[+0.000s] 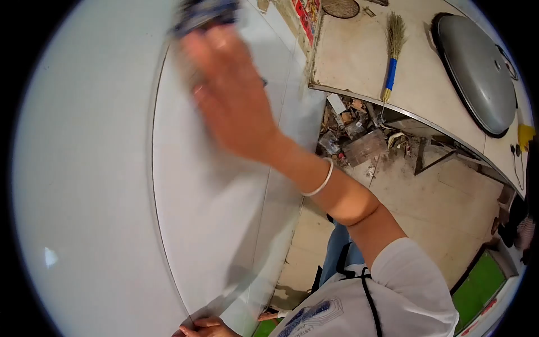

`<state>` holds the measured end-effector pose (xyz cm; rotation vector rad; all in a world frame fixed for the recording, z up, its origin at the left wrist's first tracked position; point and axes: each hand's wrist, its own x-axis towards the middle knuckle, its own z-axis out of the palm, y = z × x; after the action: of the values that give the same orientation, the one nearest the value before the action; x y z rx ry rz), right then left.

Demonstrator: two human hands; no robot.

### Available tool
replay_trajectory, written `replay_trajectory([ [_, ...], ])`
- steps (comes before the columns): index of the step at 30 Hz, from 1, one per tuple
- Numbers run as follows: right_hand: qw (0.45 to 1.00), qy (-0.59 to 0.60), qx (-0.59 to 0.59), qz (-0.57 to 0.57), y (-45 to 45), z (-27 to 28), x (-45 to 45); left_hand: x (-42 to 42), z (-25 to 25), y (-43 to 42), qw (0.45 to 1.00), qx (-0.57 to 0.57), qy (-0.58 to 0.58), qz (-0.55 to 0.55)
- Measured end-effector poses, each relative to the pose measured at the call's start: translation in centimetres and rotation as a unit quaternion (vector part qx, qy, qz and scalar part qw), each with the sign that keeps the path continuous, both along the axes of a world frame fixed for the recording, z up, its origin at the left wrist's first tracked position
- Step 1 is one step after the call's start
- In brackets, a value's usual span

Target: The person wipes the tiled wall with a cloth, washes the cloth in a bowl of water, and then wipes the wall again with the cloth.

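My right hand [233,95], blurred by motion, is closed on a dark blue and white cloth [206,16] at the top of the view, over a glossy white panel [213,224]. A white bracelet is on that wrist. At the bottom edge my left hand [210,327] is partly in view, its fingers curled at the panel's edge where a thin dark curved line ends. Left of that line lies another smooth, pale surface [90,168].
On the worktop [348,56] at the upper right are a blue-handled brush [391,73] and a grey domed lid [477,70]. Below it, scraps and clear plastic boxes [365,149] litter the floor. Another small hand [268,317] shows beside the panel's lower edge.
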<state>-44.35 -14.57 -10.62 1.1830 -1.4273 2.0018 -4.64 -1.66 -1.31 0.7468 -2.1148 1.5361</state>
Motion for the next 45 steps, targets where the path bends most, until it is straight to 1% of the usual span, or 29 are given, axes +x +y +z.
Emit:
replay_trajectory([
  [2, 0.995, -0.082, 0.043, -0.04, -2.3, -4.3, -2.5, 0.4, -0.1, 0.2, 1.0, -0.014, -0.007, 0.02],
  [4, 0.966, -0.229, 0.121, 0.007, -2.2, -9.0, -4.1, 0.3, -0.4, 0.2, 0.999, -0.032, 0.0, 0.035],
  [6, 0.905, -0.391, 0.125, 0.11, -1.1, -13.8, -3.4, 0.3, -0.4, 0.2, 1.0, -0.007, 0.003, 0.021],
  [8, 0.859, -0.46, 0.171, 0.148, 0.2, -17.3, -0.6, 0.2, -0.4, 0.2, 1.0, -0.01, 0.006, 0.023],
  [10, 0.861, -0.438, 0.203, 0.159, 2.7, -18.6, 4.8, 0.2, -0.6, 0.3, 1.0, -0.013, 0.011, 0.025],
  [12, 0.868, -0.393, 0.253, 0.168, 5.7, -16.0, 9.8, 0.5, -0.7, 0.3, 0.999, -0.015, 0.008, 0.03],
  [14, 0.91, -0.296, 0.228, 0.183, 7.8, -11.9, 12.9, 0.4, -0.7, 0.3, 1.0, -0.009, 0.019, 0.014],
  [16, 0.953, -0.168, 0.18, 0.176, 8.1, -7.1, 13.0, 0.6, -0.6, 0.5, 1.0, 0.001, 0.03, 0.002],
  [18, 0.976, -0.077, 0.125, 0.162, 7.3, -1.9, 11.0, 0.9, -0.7, 0.3, 0.998, 0.009, 0.056, 0.001],
  [20, 0.992, -0.018, 0.052, 0.115, 5.2, 1.6, 8.1, 1.2, -0.7, 0.1, 0.996, 0.019, 0.084, -0.014],
  [22, 0.994, -0.063, 0.045, 0.079, 2.3, 4.1, 4.6, 1.0, -0.7, 0.3, 0.995, 0.043, 0.089, -0.008],
  [24, 0.999, -0.034, 0.035, -0.011, -1.2, 4.9, -0.7, 0.3, -0.8, 0.3, 0.993, 0.044, 0.112, -0.006],
  [26, 0.99, -0.129, 0.056, 0.023, -2.7, 4.8, -5.1, 0.3, -0.8, 0.2, 0.993, 0.027, 0.111, -0.009],
  [28, 0.965, -0.241, 0.093, 0.038, -3.6, 2.4, -7.5, -0.1, -0.7, -0.1, 0.994, 0.014, 0.11, -0.006],
  [30, 0.97, -0.232, 0.06, 0.04, -5.0, -2.8, -8.2, -0.6, -0.7, -0.2, 0.993, 0.007, 0.119, -0.002],
  [32, 0.917, -0.366, 0.088, 0.134, -2.2, -2.6, -6.6, -1.8, -0.4, -0.2, 0.992, 0.013, 0.119, 0.029],
  [34, 0.928, -0.328, 0.122, 0.123, -1.3, -5.5, -3.7, -3.8, 0.0, -0.5, 0.987, 0.027, 0.154, 0.022],
  [36, 0.946, -0.221, 0.194, 0.138, 1.4, -4.8, -1.0, -6.6, 0.9, -0.9, 0.987, 0.024, 0.154, 0.037],
  [38, 0.974, -0.088, 0.149, 0.149, 2.8, -3.0, 0.1, -8.6, 1.5, -2.0, 0.985, 0.014, 0.165, 0.046],
  [39, 0.973, -0.088, 0.149, 0.151, 2.7, -1.3, -0.8, -9.4, 1.6, -2.6, 0.985, 0.014, 0.165, 0.048],
  [41, 0.97, 0.001, 0.119, 0.214, 2.6, 2.5, -3.4, -10.6, 2.0, -3.2, 0.985, 0.0, 0.156, 0.073],
  [42, 0.969, 0.003, 0.118, 0.216, 1.9, 3.9, -5.1, -10.8, 2.0, -3.6, 0.985, -0.002, 0.158, 0.075],
  [44, 0.988, 0.062, 0.031, 0.14, -0.8, 6.7, -9.2, -10.7, 1.7, -4.2, 0.985, -0.049, 0.132, 0.099],
  [45, 0.993, 0.058, 0.023, 0.102, -2.4, 7.9, -11.6, -10.7, 1.6, -4.0, 0.984, -0.046, 0.128, 0.113],
])
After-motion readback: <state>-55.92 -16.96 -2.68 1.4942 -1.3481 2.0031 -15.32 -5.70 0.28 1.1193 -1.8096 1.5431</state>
